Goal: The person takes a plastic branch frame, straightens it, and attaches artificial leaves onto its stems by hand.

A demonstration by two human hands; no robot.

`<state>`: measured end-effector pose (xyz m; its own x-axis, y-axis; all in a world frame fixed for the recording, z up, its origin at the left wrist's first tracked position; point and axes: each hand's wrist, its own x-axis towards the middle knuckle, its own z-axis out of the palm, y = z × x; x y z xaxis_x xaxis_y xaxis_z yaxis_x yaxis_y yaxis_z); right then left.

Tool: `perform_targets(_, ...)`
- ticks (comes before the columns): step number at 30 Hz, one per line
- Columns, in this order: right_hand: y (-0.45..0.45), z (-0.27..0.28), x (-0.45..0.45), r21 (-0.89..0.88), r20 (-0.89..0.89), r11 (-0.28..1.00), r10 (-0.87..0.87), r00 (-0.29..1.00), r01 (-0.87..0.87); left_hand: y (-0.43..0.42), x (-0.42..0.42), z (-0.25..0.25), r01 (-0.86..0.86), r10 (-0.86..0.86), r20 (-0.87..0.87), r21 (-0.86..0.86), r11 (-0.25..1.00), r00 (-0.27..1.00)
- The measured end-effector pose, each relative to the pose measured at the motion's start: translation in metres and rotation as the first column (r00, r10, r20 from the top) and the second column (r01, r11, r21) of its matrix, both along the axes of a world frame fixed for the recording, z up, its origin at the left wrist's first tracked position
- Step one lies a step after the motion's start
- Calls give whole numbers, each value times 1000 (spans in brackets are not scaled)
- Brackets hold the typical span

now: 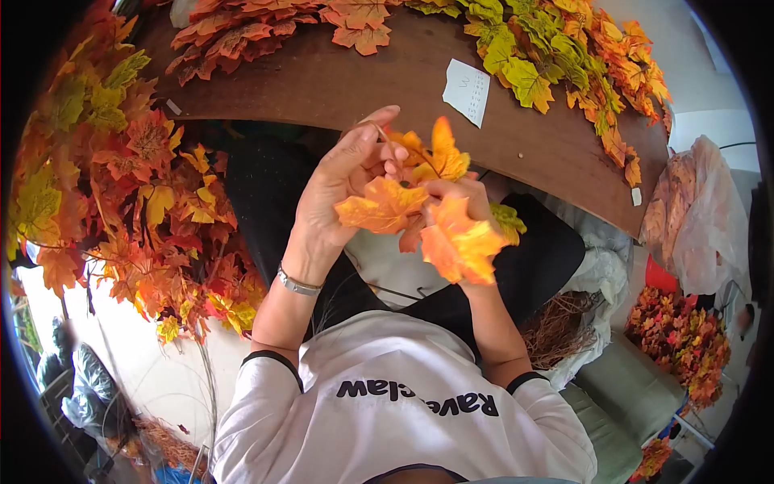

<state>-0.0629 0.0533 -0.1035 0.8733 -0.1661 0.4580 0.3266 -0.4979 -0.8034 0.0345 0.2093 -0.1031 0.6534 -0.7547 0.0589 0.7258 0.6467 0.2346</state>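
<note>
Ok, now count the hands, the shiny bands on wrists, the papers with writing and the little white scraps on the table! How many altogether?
Hands: 2, the left hand and the right hand
Shiny wrist band: 1
Paper with writing: 1
Little white scraps: 2
Total: 6

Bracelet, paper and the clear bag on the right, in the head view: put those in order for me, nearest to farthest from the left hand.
From the left hand:
1. Bracelet, on the left wrist.
2. Paper, ahead and to the right, on the table.
3. Bag, far right, beyond the table's end.
</note>
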Motion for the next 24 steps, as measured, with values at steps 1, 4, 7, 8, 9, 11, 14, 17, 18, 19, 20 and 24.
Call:
perform_targets(1,6,-1,0,-131,126,989,-57,990,73,1,-2,3,-3,3,13,18,1000,1000)
perform_targets(4,9,-4,-1,-257,288,942,-138,948,215,2,-21,45,-133,109,86,369,920,990)
perform_targets(7,9,0,-6,-280,289,937,-125,949,209,5,-30,55,-178,100,208,401,899,973)
perform_targets(8,9,4,-8,-290,282,937,-109,953,193,7,-32,57,-188,98,230,408,893,968)
perform_targets(9,5,7,-9,-338,306,923,-79,949,186,9,-33,55,-170,89,219,383,908,972)
perform_targets(11,0,7,-8,-432,355,880,-37,934,199,14,-33,53,-187,58,278,462,867,959)
perform_targets(14,-7,11,-7,-501,383,844,20,924,190,17,-30,47,-288,107,345,531,797,932)
perform_targets(17,-9,13,-10,-518,361,840,43,932,162,14,-27,33,-366,200,353,505,781,914)
perform_targets(18,-9,13,-12,-520,348,840,44,936,154,12,-26,29,-382,229,346,486,786,910)
perform_targets(19,-9,12,-13,-502,329,853,39,943,140,12,-26,28,-319,203,285,455,832,937)
perform_targets(20,-11,9,-13,-486,312,864,32,950,131,9,-27,30,-312,184,296,474,824,937)
perform_targets(24,-7,-19,-21,40,-82,996,-77,994,80,-3,-28,31,-362,124,434,522,772,892)
